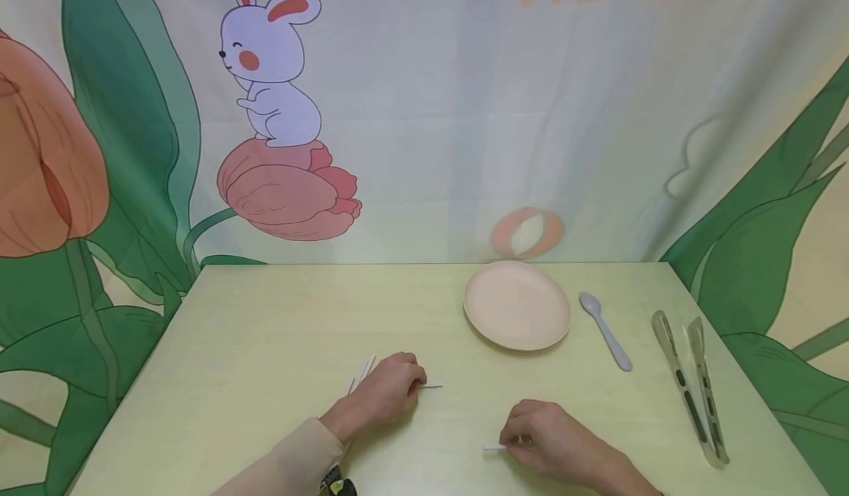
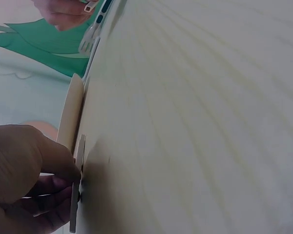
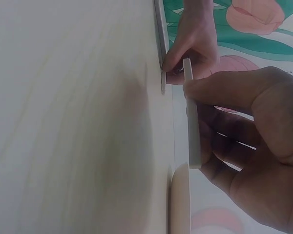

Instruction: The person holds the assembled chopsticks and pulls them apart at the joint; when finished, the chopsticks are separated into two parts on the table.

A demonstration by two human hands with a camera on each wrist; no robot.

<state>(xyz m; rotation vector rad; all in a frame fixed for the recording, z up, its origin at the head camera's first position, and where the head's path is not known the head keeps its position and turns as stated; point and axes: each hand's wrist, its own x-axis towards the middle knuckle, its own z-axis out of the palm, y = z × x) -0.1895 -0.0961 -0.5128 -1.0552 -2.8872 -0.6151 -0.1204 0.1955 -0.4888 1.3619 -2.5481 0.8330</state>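
My left hand (image 1: 391,389) is low over the middle of the table, pinching a thin white stick (image 1: 432,385) between thumb and fingers. In the left wrist view this stick (image 2: 74,209) runs close along the tabletop; whether it touches, I cannot tell. Several more white sticks (image 1: 365,369) lie beside the left forearm, partly hidden by it. Nearer the front and to the right, my right hand (image 1: 550,441) pinches another white stick (image 1: 493,447). The right wrist view shows that stick (image 3: 193,131) raised off the table, with thumb on one side and fingers on the other.
A pale pink plate (image 1: 517,304) stands at the back of the table (image 1: 265,319), right of centre. Right of it lies a grey spoon (image 1: 606,332), then a pair of tongs (image 1: 713,407) near the right edge. A printed curtain (image 1: 411,149) hangs along the back edge.
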